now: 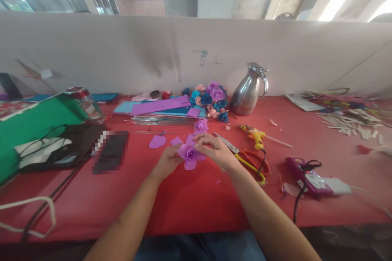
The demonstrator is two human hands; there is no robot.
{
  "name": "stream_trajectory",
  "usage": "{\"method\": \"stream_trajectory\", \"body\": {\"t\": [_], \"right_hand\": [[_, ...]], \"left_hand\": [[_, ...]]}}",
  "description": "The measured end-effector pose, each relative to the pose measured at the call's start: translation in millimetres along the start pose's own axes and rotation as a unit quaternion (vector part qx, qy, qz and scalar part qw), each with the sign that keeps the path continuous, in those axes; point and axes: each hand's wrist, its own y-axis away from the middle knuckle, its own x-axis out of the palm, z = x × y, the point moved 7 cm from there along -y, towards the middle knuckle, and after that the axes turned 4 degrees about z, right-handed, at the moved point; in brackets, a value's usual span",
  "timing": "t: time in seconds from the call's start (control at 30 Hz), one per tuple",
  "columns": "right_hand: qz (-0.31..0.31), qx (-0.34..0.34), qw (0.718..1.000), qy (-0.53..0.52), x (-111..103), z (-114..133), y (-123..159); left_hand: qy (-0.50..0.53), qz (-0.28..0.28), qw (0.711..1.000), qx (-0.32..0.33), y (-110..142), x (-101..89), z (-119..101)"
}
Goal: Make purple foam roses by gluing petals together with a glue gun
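Observation:
Between my hands is a purple paper flower (190, 155) with a tightly rolled centre and spread petals. My left hand (170, 158) grips it from the left, fingers partly hidden behind the petals. On the other side, my right hand (213, 151) has its thumb and fingers closed at the flower's upper right petal. Just beyond lies a finished purple flower (201, 125). Loose purple petals (157, 142) rest to the left. Scissors (248, 162) with red and yellow handles lie right of my right hand, near a yellow glue gun (256, 135).
Behind stand a bunch of paper flowers (211, 100), purple paper strips (161, 105) and a steel jug (248, 89). At right is a magenta power strip (309, 177) with cables. A blurred dark rectangular object (110, 153), a jar (84, 104) and a green board (39, 130) are left.

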Motion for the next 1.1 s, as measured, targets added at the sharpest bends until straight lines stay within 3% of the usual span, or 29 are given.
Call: {"method": "stream_trajectory", "body": {"t": [0.13,0.33,0.5,0.67,1.1], "right_hand": [[-0.029,-0.007,0.999,-0.031,-3,-2,0],[-0.077,0.038,0.987,-0.135,-6,-16,0],[-0.050,0.054,0.977,-0.200,3,-17,0],[-0.031,0.041,0.981,-0.188,8,-12,2],[-0.102,0.034,0.985,-0.136,4,-21,1]], "left_hand": [[0.011,-0.031,0.999,-0.019,1,-3.7,5],[0.058,-0.068,0.995,-0.044,3,-8.4,10],[0.054,-0.121,0.991,-0.032,2,-16.3,6],[0.044,-0.171,0.984,-0.040,4,-25.6,11],[0.001,-0.156,0.987,-0.039,3,-26.3,18]]}}
